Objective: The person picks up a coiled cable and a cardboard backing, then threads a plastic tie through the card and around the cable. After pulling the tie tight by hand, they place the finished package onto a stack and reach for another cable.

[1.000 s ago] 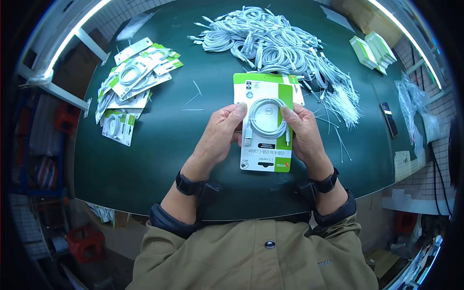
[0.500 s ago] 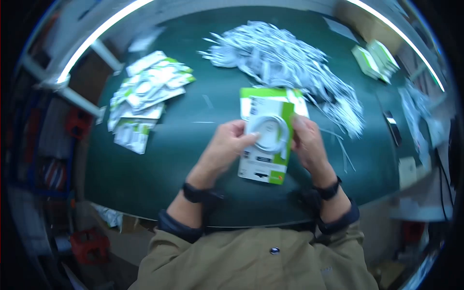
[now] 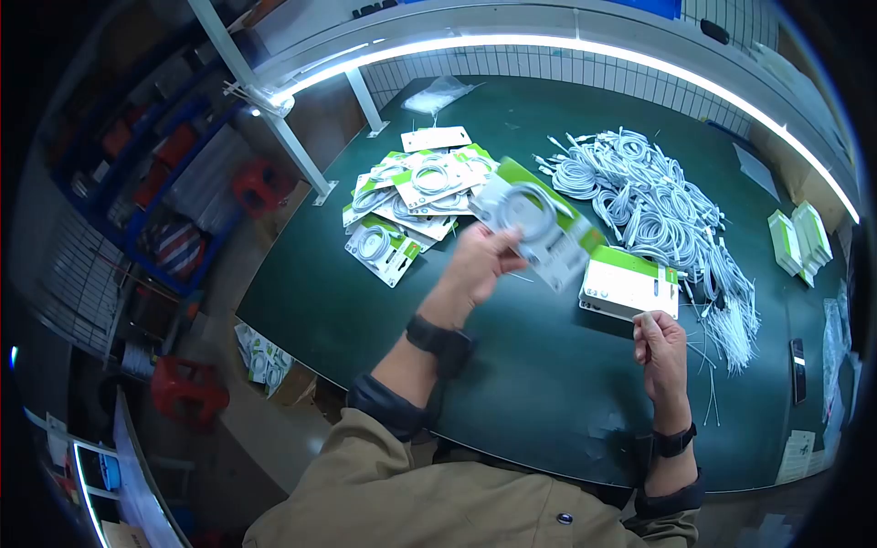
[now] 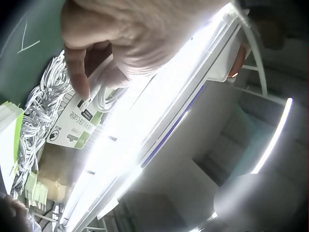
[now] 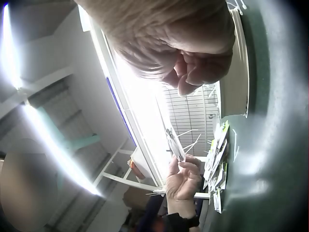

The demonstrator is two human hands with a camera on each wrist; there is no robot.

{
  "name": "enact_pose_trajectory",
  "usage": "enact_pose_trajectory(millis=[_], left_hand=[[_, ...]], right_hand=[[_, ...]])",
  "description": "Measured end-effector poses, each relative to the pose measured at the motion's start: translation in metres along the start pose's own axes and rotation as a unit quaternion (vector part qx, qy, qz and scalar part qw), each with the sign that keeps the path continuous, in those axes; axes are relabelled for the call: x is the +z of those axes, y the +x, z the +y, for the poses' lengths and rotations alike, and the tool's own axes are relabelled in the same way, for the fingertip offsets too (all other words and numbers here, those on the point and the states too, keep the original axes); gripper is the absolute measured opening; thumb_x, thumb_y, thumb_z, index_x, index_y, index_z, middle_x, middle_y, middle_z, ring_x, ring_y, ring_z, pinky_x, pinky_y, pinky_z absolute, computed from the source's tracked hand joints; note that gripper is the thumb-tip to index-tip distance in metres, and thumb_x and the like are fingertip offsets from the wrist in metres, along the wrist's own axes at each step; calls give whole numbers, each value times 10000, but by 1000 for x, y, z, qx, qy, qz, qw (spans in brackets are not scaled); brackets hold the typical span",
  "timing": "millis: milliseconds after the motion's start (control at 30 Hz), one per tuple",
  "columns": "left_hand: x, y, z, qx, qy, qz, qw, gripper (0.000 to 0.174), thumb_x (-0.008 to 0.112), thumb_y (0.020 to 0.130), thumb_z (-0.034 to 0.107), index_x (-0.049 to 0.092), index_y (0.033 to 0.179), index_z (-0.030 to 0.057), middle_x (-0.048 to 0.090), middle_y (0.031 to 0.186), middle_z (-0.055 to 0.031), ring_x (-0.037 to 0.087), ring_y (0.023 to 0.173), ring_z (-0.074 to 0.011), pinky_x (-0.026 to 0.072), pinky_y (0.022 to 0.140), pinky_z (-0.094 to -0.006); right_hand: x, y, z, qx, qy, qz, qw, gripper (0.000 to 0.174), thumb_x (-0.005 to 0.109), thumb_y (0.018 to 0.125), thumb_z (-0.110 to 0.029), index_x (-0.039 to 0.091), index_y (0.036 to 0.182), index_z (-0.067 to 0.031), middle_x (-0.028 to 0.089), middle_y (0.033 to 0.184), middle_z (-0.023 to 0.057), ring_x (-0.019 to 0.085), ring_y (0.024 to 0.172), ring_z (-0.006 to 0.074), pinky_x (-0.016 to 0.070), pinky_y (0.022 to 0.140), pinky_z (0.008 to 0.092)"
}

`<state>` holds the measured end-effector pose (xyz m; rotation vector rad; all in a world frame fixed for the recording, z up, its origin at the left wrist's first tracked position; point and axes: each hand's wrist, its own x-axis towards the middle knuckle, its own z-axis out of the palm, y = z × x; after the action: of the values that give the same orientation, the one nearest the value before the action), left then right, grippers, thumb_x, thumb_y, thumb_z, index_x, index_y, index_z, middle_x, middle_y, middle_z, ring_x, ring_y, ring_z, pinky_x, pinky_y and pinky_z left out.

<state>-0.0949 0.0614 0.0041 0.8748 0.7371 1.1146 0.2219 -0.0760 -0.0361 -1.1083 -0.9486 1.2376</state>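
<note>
My left hand [image 3: 480, 260] pinches a carded USB cable [image 3: 539, 219] by its lower left edge, lifted over the table between the pile of packs and the loose cables. The card is green and white with a coiled white cable on its front. In the left wrist view the thumb and fingers grip the card [image 4: 72, 125] near its printed text. My right hand [image 3: 662, 352] has its fingers curled in with nothing seen between them, close by the front edge of a stack of green and white cards [image 3: 630, 288]. The right wrist view shows those curled fingers [image 5: 193, 79] beside the stack.
A pile of carded cables [image 3: 411, 192] lies at the left of the green table [image 3: 512, 365]. Coiled white cables [image 3: 639, 192] are heaped at the right, with thin white ties [image 3: 731, 329] beside them. Green-edged cards [image 3: 799, 242] and a phone [image 3: 798, 370] lie far right.
The head view has turned left. My left hand has carried the carded cable leftward, toward the pile of packs. My right hand has let go of it and now stands by the card stack.
</note>
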Motion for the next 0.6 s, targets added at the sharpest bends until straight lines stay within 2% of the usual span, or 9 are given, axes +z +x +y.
enact_pose_trajectory(millis=[33,100,167,200,300,333,433,467,600], left_hand=[[-9,12,15,30,-31,9,999,274,713,991,143,625,1210,2,699,1057,-64,724,930,-166,647,775,-315],[-54,51,35,79,-122,40,988,294,691,1014,153,597,1234,-18,677,1102,-116,712,1043,-232,634,915,-349],[-42,50,64,123,-205,83,967,416,646,1043,152,488,1360,-65,594,1269,-230,643,1212,-336,588,1050,-388],[-50,56,66,105,-238,97,961,573,621,1057,159,328,1479,-93,459,1414,-313,552,1319,-425,534,1133,-441],[-75,63,38,12,-189,60,980,662,618,1054,142,222,1531,-91,378,1482,-328,522,1351,-437,520,1142,-488],[-74,62,27,-4,-158,50,986,598,649,1041,151,338,1494,-85,470,1424,-302,572,1300,-402,531,1127,-480],[-55,52,0,-22,-57,-2,998,496,678,1026,159,477,1419,-68,580,1319,-246,625,1228,-355,560,1083,-448],[-44,48,-5,-26,-32,-14,999,404,704,1014,168,576,1339,-36,650,1228,-182,668,1152,-304,579,1045,-424],[-13,52,-14,-48,96,-63,992,363,705,1015,150,604,1330,1,687,1189,-135,712,1049,-245,616,918,-364]], right_hand=[[0,0,2,1,-5,-2,1000,221,635,1068,-226,695,1009,-21,644,784,-3,521,547,23,400,497,168],[-1,1,2,3,-14,-4,1000,213,642,1063,-223,698,1009,-24,648,781,-6,524,548,24,404,500,168],[1,0,2,6,-17,-4,1000,205,648,1058,-219,701,1010,-26,652,779,-9,525,548,24,408,502,169],[2,-1,2,7,-27,-5,1000,201,649,1056,-214,703,1005,-27,653,780,-8,527,550,23,409,503,171],[5,-2,-1,13,-58,-7,998,188,653,1045,-200,710,993,-28,656,779,-7,535,557,24,414,505,177],[7,-2,-2,18,-70,-10,997,184,656,1040,-196,713,990,-28,655,777,-7,538,560,26,415,506,181],[12,-3,-3,26,-94,-7,995,173,673,1014,-186,728,983,-25,663,780,-3,559,578,38,423,514,190],[13,-4,-5,30,-94,-4,995,173,676,1011,-186,730,984,-25,666,783,-2,562,581,39,426,515,191],[11,-3,-5,31,-87,4,996,172,682,1008,-193,735,980,-33,679,796,-5,567,583,33,433,517,189]])
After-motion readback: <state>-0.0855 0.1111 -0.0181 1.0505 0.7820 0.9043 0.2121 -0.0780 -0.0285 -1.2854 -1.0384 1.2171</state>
